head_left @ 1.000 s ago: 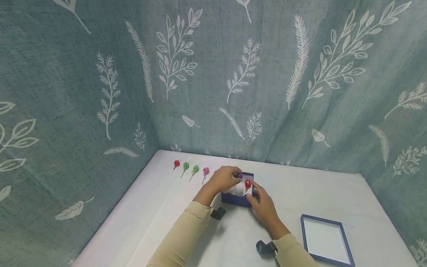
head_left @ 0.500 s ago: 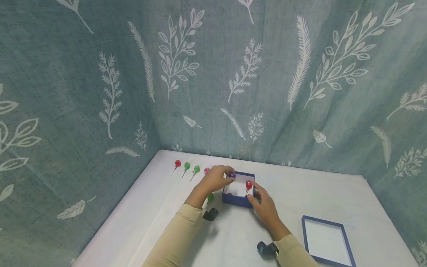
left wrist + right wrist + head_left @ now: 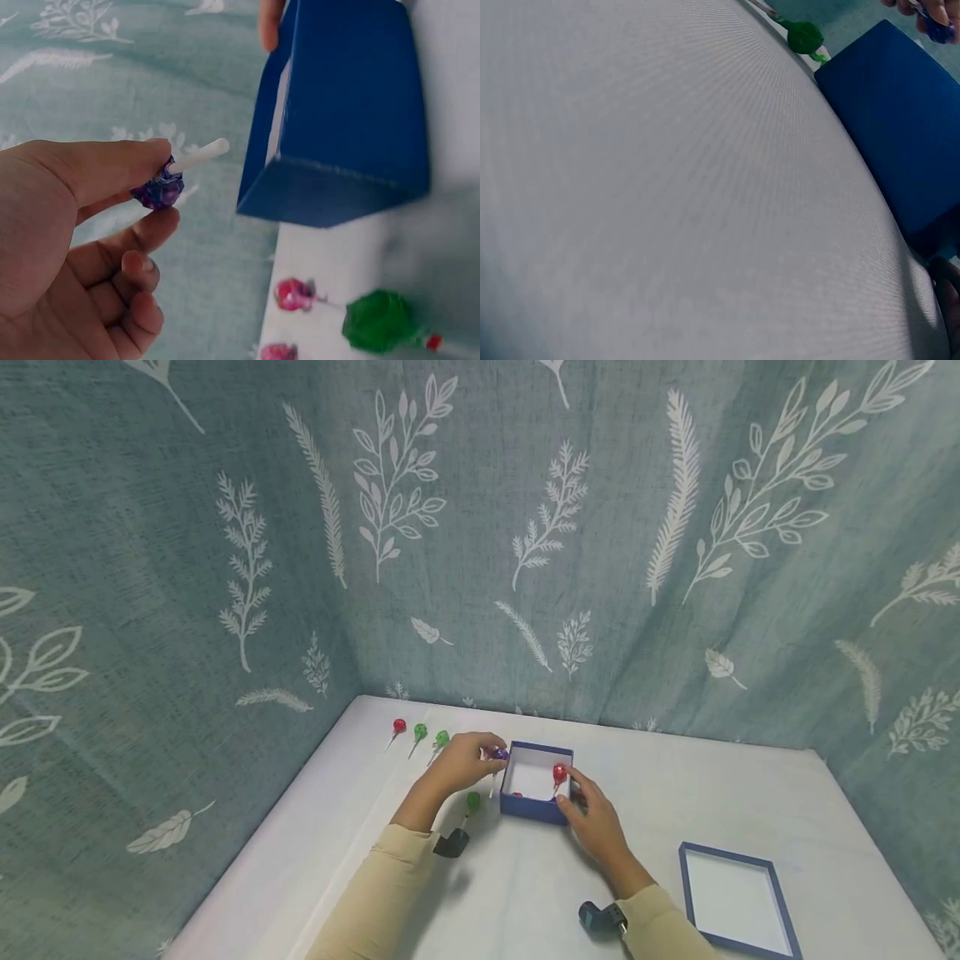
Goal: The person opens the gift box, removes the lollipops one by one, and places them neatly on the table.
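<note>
Purple-wrapped, the lollipop (image 3: pixel 501 753) sits near the centre of the head view, its head pinched between the thumb and finger of the left hand (image 3: pixel 461 762), just left of the blue box (image 3: pixel 532 807). The right hand (image 3: pixel 597 818) grips the box's right side, beside a red lollipop (image 3: pixel 559 772) inside. A light pinch, the stick clear of the wall and the box held steady would probably serve best. The box's near wall partly hides a small red shape (image 3: pixel 517 794) at the interior's lower left. The left wrist view's bottom edge crops a reddish lollipop (image 3: pixel 279 351); the right hand's far fingertips stay hidden.
</note>
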`<act>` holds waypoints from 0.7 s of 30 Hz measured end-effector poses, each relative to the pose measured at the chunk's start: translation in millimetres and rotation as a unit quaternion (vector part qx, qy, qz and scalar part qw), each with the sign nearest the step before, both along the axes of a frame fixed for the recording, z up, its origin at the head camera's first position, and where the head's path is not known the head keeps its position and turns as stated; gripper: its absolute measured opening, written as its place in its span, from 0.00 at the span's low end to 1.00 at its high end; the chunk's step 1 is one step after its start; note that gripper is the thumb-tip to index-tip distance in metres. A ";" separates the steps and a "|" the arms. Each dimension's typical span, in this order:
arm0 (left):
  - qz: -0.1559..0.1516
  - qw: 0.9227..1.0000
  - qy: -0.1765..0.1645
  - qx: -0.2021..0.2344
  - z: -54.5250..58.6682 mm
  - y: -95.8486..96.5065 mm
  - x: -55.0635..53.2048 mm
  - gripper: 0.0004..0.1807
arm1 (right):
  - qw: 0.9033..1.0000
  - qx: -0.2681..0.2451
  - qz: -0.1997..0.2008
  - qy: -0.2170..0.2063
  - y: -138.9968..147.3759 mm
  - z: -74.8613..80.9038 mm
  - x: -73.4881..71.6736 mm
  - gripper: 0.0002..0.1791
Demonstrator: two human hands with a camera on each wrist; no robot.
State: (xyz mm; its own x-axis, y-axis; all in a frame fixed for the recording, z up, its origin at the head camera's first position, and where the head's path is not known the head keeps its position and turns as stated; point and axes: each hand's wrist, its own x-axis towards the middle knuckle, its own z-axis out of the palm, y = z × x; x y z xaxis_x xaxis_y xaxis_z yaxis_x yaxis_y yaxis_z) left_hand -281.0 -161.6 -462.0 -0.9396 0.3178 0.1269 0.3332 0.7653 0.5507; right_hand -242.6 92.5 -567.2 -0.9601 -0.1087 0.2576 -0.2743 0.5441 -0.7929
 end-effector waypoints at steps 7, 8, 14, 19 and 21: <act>-0.009 1.000 -0.006 0.008 -5.8 -19.7 3.8 0.15 | 1.000 0.000 0.002 0.004 -0.4 0.5 -0.2 0.30; -0.003 1.000 -0.008 0.005 -7.5 -22.8 4.1 0.15 | 1.000 0.001 0.001 0.004 -0.5 1.1 -0.1 0.29; 0.026 1.000 -0.015 -0.011 -15.9 -41.2 8.0 0.14 | 1.000 0.007 0.000 -0.003 -0.9 1.8 -1.1 0.30; 0.037 0.999 -0.026 -0.013 -22.6 -53.2 13.6 0.12 | 1.000 0.006 -0.005 -0.008 -1.2 1.8 0.3 0.30; 0.042 0.999 -0.030 -0.016 -26.3 -57.6 15.0 0.12 | 1.000 0.005 -0.004 -0.007 -1.3 1.5 0.9 0.30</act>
